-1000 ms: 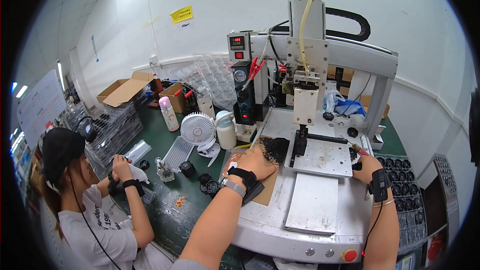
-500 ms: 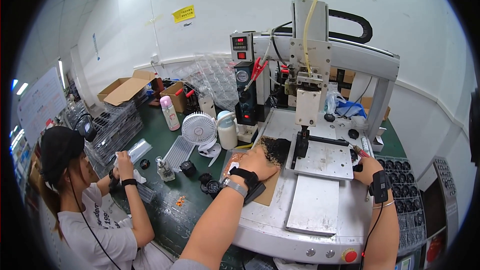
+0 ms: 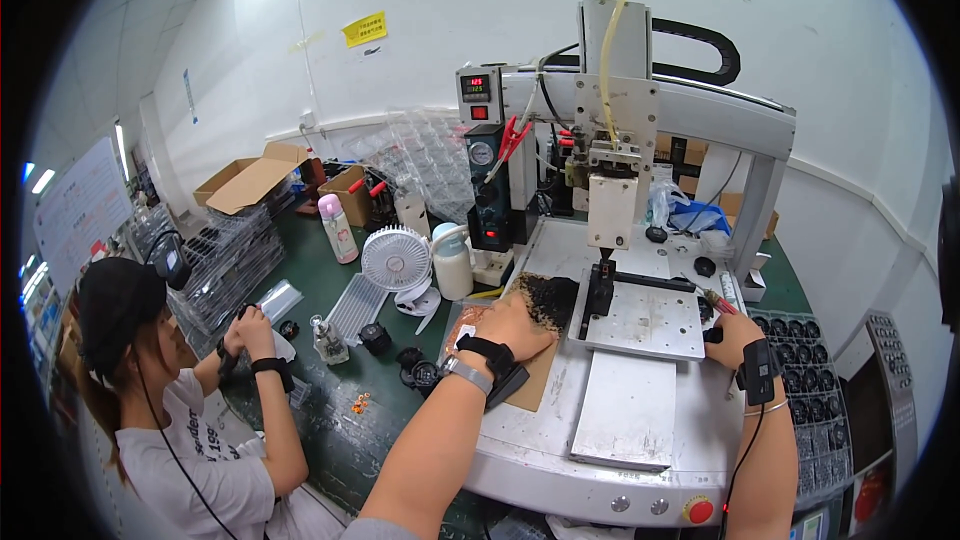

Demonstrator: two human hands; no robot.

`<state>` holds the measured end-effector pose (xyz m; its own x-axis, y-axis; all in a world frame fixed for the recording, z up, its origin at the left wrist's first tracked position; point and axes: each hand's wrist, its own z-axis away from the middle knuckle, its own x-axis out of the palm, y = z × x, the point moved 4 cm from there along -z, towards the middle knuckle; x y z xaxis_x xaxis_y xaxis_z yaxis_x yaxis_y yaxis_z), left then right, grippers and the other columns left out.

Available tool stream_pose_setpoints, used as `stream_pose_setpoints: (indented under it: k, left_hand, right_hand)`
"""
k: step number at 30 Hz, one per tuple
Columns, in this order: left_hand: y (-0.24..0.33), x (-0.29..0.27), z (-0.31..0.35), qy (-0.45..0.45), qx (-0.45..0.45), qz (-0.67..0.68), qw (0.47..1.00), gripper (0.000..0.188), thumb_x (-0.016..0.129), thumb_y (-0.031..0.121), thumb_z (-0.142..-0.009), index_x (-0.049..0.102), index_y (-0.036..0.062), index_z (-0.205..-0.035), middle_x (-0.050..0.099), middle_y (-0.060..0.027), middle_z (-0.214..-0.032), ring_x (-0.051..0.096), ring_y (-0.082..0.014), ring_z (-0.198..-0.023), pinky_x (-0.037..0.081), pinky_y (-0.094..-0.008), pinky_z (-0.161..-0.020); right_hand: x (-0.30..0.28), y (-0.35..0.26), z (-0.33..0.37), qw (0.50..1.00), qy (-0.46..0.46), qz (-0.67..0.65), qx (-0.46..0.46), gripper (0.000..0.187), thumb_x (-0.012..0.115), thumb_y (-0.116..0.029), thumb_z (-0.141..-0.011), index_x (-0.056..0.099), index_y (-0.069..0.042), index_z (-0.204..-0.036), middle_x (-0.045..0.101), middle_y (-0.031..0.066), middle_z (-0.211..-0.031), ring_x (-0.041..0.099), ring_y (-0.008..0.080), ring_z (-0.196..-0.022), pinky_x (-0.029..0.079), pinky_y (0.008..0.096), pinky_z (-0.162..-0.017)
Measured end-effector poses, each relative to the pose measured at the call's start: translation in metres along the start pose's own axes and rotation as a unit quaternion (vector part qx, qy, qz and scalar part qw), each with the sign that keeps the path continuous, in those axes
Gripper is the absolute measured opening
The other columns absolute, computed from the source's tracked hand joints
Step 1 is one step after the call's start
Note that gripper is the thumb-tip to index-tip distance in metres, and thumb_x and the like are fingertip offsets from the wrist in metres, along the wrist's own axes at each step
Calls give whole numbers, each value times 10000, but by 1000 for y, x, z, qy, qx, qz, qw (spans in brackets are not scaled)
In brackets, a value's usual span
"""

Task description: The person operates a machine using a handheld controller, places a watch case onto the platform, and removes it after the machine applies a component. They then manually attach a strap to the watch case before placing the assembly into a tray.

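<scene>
While the left hand (image 3: 515, 328) is resting by small heaped pieces (image 3: 548, 298), its grip hidden, the right hand (image 3: 738, 336) is gripping a black piece (image 3: 713, 335) with curled fingers beside a metal plate (image 3: 650, 322), work seemingly underway, how much remains unclear.

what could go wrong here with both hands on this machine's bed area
The right hand is at the right edge of the metal plate; fingers might get pinched if the plate shifts.
The left hand is right beside the dark bits, so a careless sweep could scatter them.
The wrist cable hangs near the red button and might snag.
</scene>
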<state>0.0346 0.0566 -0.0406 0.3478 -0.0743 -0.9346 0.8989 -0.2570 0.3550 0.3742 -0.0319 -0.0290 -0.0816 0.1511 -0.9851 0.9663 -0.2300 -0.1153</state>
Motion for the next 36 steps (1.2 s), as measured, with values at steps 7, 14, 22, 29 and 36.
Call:
stream_pose_setpoints:
  k: [7,14,22,29,36]
  left_hand:
    - [6,-5,7,125,23,-22,992,727,658,465,-723,448,-39,-1203,494,-220,-1188,410,-348,-1191,316,-511,-990]
    - [31,-35,23,143,189,205,950,427,701,354,-742,656,52,-1042,550,-151,-1083,497,-308,-1064,404,-382,-912]
    - [56,-19,7,29,231,309,922,278,728,251,-739,685,3,-856,586,-84,-757,568,-162,-697,454,-290,-625]
    - [64,-16,7,47,164,442,881,159,676,117,-713,650,-40,-722,578,-41,-602,527,-96,-566,430,-252,-536]
    - [74,-54,46,280,248,420,827,62,605,-7,-725,625,7,-783,546,-17,-674,502,-93,-586,413,-230,-538]
  right_hand:
    - [-18,11,15,997,-25,-76,17,557,718,-355,-667,617,-20,-1100,612,205,-1081,591,311,-990,472,358,-867]
    - [-59,-67,34,977,52,-124,-167,503,681,-191,-721,533,-54,-1183,579,173,-996,550,336,-944,441,386,-845]
    - [-35,-138,36,940,28,-108,-324,512,692,-244,-739,541,-80,-1200,587,151,-957,549,318,-930,442,379,-814]
    - [-38,-141,37,938,-16,-142,-316,495,679,-279,-741,571,-70,-1176,589,160,-948,560,328,-904,453,381,-802]
    - [-33,-135,38,927,-44,-200,-314,520,681,-288,-742,562,-65,-1197,575,167,-898,572,319,-827,461,371,-757]
